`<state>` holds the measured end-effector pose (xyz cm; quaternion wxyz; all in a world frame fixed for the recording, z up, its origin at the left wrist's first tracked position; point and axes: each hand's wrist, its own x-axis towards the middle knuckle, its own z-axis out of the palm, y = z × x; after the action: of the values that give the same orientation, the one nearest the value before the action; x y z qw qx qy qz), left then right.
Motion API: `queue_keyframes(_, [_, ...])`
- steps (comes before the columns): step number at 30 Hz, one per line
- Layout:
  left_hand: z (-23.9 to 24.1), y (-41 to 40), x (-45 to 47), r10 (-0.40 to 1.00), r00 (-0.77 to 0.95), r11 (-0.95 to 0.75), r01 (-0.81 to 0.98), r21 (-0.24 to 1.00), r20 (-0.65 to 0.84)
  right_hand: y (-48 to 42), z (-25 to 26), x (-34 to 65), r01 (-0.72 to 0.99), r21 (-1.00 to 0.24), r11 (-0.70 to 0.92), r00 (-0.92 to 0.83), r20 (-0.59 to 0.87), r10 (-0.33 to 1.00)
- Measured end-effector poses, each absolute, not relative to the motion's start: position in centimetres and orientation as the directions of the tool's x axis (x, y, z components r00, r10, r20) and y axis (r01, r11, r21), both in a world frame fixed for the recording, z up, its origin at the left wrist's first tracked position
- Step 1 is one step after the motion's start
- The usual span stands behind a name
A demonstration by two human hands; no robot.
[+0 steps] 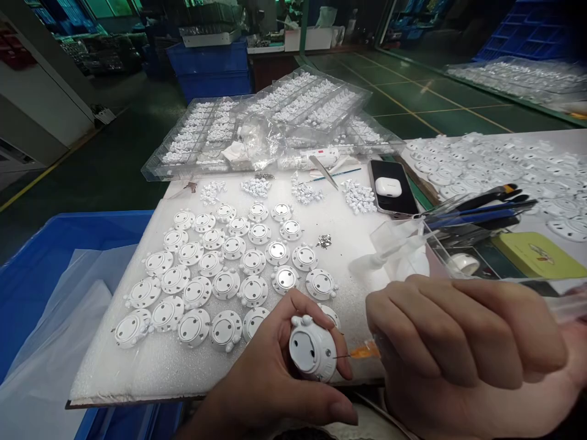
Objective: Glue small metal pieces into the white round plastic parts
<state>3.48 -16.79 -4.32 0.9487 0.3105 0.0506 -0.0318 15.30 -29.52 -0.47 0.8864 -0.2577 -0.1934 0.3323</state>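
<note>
Near the front edge of the foam-topped table, my left hand [270, 376] is closed around a round white plastic part [303, 349] with small knobs on its rim and dark holes in its face. My right hand [463, 342] is wrapped round a syringe [365, 350]; its orange hub and thin needle stick out to the left, and a translucent end shows behind the fist. The needle's tip is at the side of the white part, beside a small shiny dot. Rows of similar white parts [224, 283] lie just beyond my left hand.
Small white pieces [358, 197] lie in several piles, with shiny bits [324, 241] nearer. Clear trays [302, 101] stand at the back. A phone [393, 189], tools [481, 205] and a yellow-green box [539, 253] sit right; a blue bin [59, 238] stands left.
</note>
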Motion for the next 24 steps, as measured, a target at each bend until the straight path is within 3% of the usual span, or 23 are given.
queue_keyframes(3, [-4.3,-16.8,3.4,-0.019,0.993,0.792,0.086,0.604,-0.116,-28.4,0.6,15.5,-0.54,-0.31,0.783,0.724,0.303,0.62])
queue_keyframes(12, [-4.0,-16.8,3.4,0.002,0.993,0.777,0.07,0.625,-0.114,-27.9,0.9,15.7,-0.598,-0.342,0.725,0.688,0.245,0.683])
queue_keyframes(17, [-4.1,-16.8,3.3,-0.005,0.994,0.776,0.07,0.627,-0.105,-28.0,0.9,15.8,-0.662,-0.269,0.7,0.668,0.213,0.713])
queue_keyframes(24, [-4.2,-16.7,3.3,-0.013,0.994,0.771,0.078,0.633,-0.106,-28.1,0.6,15.8,-0.622,-0.371,0.69,0.646,0.255,0.72])
